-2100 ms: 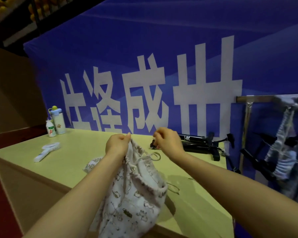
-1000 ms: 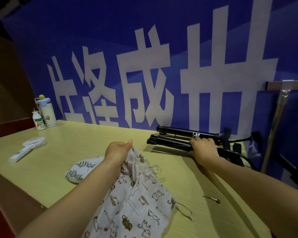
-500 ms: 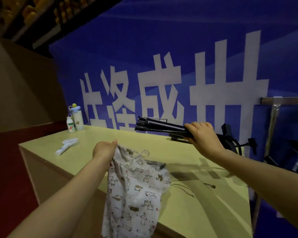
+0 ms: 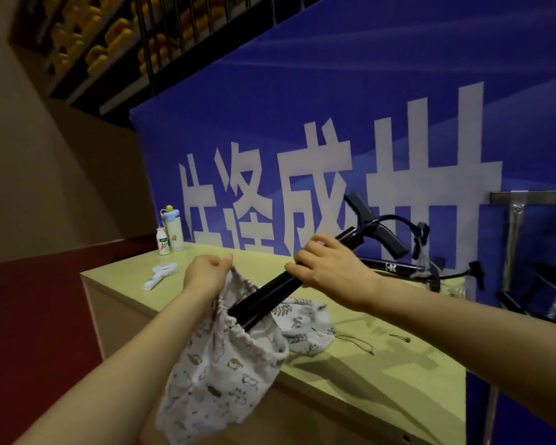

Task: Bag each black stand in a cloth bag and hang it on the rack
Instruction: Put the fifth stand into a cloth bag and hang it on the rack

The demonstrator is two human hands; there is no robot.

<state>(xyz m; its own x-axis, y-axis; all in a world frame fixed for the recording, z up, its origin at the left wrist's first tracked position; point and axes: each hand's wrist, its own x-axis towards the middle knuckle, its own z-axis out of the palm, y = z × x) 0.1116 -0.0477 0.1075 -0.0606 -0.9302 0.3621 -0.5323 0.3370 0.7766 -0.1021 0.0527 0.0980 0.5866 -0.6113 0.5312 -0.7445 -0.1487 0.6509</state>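
Two black stands point(image 4: 270, 295) point(image 4: 395, 268), two cloth bags point(image 4: 219, 380) point(image 4: 305, 322), two bottles point(image 4: 173, 232) point(image 4: 163, 245), one white fan point(image 4: 161, 276), one rack point(image 4: 514, 239), two hands point(image 4: 206, 273) point(image 4: 331, 264)

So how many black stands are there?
2. One stand is in the right hand, its end inside the bag; the other stand lies on the table behind. Dark shapes by the rack could be more.

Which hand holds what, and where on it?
Left hand pinches the bag at its mouth rim. Right hand grips the stand mid-shaft, lower end in the bag.

Dim indoor light, soft shadows, wide-angle bending, slightly blurry
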